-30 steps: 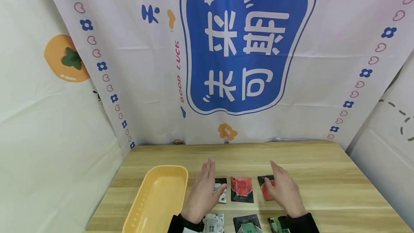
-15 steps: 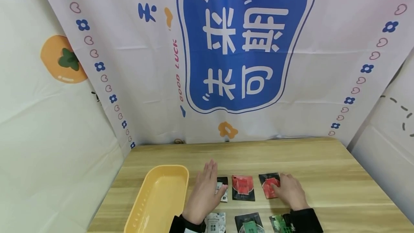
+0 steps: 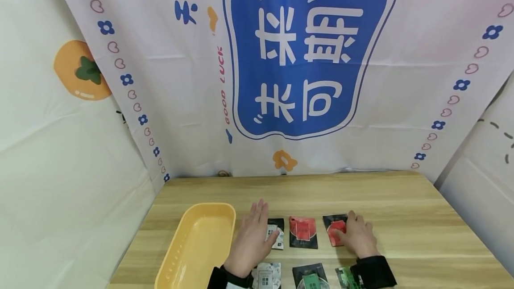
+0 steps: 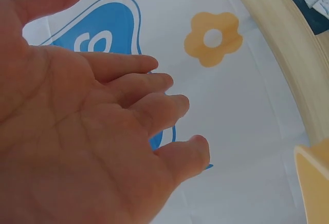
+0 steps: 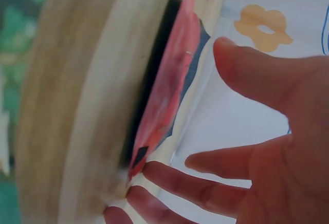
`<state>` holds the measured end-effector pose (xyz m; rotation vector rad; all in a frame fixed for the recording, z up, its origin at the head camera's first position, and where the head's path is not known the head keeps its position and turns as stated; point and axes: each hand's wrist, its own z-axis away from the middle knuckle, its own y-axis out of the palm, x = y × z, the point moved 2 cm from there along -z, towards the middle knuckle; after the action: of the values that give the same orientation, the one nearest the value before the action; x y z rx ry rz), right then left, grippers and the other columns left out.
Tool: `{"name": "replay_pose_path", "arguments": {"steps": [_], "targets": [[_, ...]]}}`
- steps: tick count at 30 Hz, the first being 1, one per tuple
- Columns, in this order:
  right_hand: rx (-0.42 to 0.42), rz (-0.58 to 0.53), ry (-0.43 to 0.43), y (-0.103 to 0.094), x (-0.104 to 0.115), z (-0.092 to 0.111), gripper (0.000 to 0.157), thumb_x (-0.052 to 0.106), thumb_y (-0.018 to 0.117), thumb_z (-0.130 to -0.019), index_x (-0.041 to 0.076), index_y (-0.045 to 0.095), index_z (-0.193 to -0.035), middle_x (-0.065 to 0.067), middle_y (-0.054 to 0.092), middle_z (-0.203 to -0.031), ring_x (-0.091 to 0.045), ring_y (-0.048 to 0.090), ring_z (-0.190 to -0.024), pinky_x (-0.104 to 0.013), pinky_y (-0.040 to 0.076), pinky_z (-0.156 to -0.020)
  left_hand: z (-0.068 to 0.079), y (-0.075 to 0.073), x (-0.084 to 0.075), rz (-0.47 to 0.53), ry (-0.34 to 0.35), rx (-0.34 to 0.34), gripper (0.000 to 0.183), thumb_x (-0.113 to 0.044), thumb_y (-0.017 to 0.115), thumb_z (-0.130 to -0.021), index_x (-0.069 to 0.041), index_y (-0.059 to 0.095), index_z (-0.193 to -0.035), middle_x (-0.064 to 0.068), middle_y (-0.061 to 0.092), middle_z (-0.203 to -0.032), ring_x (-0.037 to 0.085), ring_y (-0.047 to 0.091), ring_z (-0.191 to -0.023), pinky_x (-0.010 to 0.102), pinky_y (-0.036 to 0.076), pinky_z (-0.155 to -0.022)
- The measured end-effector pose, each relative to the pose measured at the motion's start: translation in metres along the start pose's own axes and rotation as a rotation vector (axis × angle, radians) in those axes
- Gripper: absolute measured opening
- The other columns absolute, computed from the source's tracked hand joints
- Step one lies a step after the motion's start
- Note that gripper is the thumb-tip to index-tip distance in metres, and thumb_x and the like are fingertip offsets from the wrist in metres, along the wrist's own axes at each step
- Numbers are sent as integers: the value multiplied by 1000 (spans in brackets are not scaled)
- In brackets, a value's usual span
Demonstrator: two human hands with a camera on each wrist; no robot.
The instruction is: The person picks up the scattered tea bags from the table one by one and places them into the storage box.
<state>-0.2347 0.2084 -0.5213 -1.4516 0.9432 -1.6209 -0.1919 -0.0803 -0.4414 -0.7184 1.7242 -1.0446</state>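
My right hand (image 3: 358, 237) is at the right edge of a red-and-black packet (image 3: 335, 231) lying flat on the table. Its thumb reaches over the packet's face in the head view; in the right wrist view the fingertips (image 5: 154, 170) meet the end of the red packet (image 5: 169, 85), and the thumb stands apart. My left hand (image 3: 250, 244), fingers straight and holding nothing, hovers between a yellow tray (image 3: 201, 244) and a black-and-white packet (image 3: 279, 235), which it partly hides. Another red-and-black packet (image 3: 303, 232) lies between the hands.
In the nearer row lie a grey-white packet (image 3: 267, 273), a black-and-green packet (image 3: 310, 276) and a green packet (image 3: 344, 278) partly covered by the right sleeve. A printed cloth (image 3: 192, 101) hangs behind the wooden table (image 3: 421, 226).
My right hand has shifted to the right and come down to the red-and-black packet's right edge. The left hand has hardly moved, and the packets lie where they were.
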Motion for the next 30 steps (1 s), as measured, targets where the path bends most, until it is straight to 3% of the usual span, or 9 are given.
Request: {"name": "replay_pose_path", "arguments": {"steps": [3, 7, 13, 17, 22, 26, 30], "targets": [[-22, 3, 24, 2, -1, -1, 79, 38, 69, -84, -18, 38, -130, -43, 42, -121, -63, 37, -105, -66, 45, -77, 1, 0, -2, 3, 11, 18, 68, -30, 56, -95, 1, 26, -148, 21, 21, -158, 36, 13, -145, 62, 16, -113], [-15, 13, 54, 3, -3, -1, 65, 31, 72, -81, -17, 49, -119, -34, 45, -109, -51, 42, -93, -57, 48, -62, 7, -9, -9, 8, 24, 59, 69, -31, 54, -96, -2, 21, -150, 18, 16, -159, 33, 9, -146, 59, 12, -115], [-19, 12, 33, 1, -2, -1, 55, 22, 75, -76, -16, 52, -110, -30, 49, -98, -46, 48, -85, -52, 45, -65, 28, -42, -22, 16, 59, 18, 71, -33, 54, -96, -3, 19, -151, 16, 15, -160, 30, 7, -146, 65, 15, -112], [-19, -2, 9, 0, -1, -1, 56, 20, 76, -74, -17, 51, -108, -31, 49, -94, -45, 49, -82, -52, 45, -66, 50, -67, -21, -30, 53, -12, 73, -35, 54, -95, -5, 18, -151, 13, 14, -159, 28, 8, -145, 62, 15, -112], [-48, -4, -37, -3, 1, -1, 56, 17, 76, -72, -19, 46, -104, -32, 50, -91, -42, 51, -77, -53, 45, -70, 78, -97, -7, -110, 55, -46, 74, -35, 55, -94, -5, 19, -151, 13, 17, -158, 28, 12, -145, 59, 19, -113], [-13, -40, -49, -4, 3, -3, 64, 12, 75, -74, -21, 39, -115, -34, 53, -95, -37, 55, -74, -44, 47, -63, 96, -115, 16, -159, 83, -135, 74, -29, 61, -91, 0, 25, -148, 21, 27, -155, 37, 21, -142, 66, 25, -106], [42, -81, -34, -3, 3, -3, 67, 10, 74, -76, -20, 32, -120, -27, 59, -85, -29, 55, -65, -36, 42, -56, 109, -125, 43, -159, 83, -176, 74, -22, 66, -87, 6, 28, -144, 28, 31, -151, 46, 25, -137, 74, 29, -96]]}}
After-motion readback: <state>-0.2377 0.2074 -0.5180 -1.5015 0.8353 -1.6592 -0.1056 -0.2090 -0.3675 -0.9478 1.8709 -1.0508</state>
